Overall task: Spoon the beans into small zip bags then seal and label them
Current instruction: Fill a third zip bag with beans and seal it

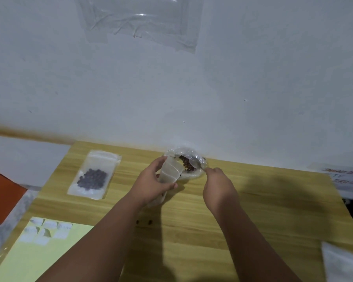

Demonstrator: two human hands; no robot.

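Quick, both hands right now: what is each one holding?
Left hand: grips a small zip bag.
Right hand: holds a spoon, its tip in the beans.

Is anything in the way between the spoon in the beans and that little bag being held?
Nothing visible. The left hand holds the little bag right beside the beans, and the right hand dips the spoon into them.

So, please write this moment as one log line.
left hand: holds zip bag | right hand: spoon in beans | filled bag: on table
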